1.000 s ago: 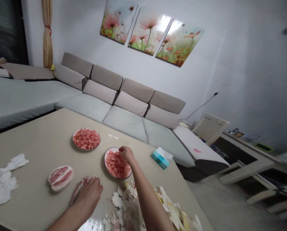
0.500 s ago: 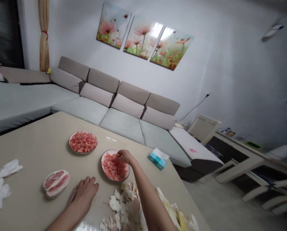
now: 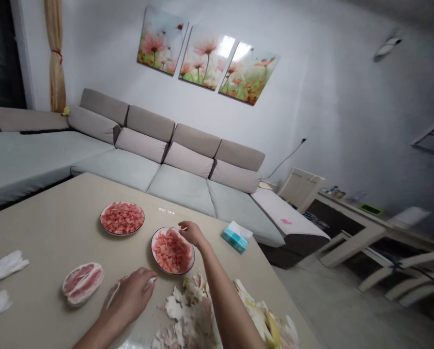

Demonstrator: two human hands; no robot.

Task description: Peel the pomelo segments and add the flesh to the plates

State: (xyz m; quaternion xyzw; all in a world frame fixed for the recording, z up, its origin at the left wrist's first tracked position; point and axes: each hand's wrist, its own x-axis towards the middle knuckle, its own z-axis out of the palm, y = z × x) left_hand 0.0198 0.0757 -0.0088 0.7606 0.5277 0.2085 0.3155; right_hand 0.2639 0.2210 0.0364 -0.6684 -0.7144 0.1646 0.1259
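My right hand (image 3: 192, 232) hovers over the far rim of the near plate (image 3: 155, 239), which is heaped with pink pomelo pieces. Its fingers are pinched together, and what they hold is too small to name. My left hand (image 3: 131, 295) lies on the beige table (image 3: 50, 228), curled over a peeled pomelo segment (image 3: 112, 293). A second plate (image 3: 122, 218) of pink pieces stands farther left. A larger peeled pomelo chunk (image 3: 81, 282) lies left of my left hand.
A heap of pomelo peel and pith (image 3: 217, 315) lies under my right forearm at the table's near edge. Crumpled white tissues (image 3: 1, 281) sit at the left. A teal tissue pack (image 3: 235, 237) rests near the table's far right corner. A grey sofa (image 3: 159, 165) runs behind.
My right hand has lifted from the pieces to the plate's far rim. My left hand has closed more over the segment. The view has shifted slightly right.
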